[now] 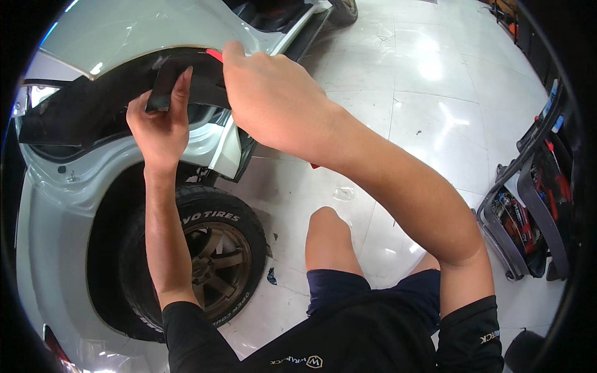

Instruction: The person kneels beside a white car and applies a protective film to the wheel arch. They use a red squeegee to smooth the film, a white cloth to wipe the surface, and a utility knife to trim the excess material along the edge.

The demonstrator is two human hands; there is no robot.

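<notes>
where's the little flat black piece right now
In the head view it's at upper left: the flat black piece is held between thumb and fingers of the left hand, over the long dark panel.

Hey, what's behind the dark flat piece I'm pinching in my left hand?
Around the dark flat piece, a black curved panel shows behind it. The area directly behind the piece and your left hand is covered.

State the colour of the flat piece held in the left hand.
The flat piece in the left hand is black; the head view shows it best.
</notes>
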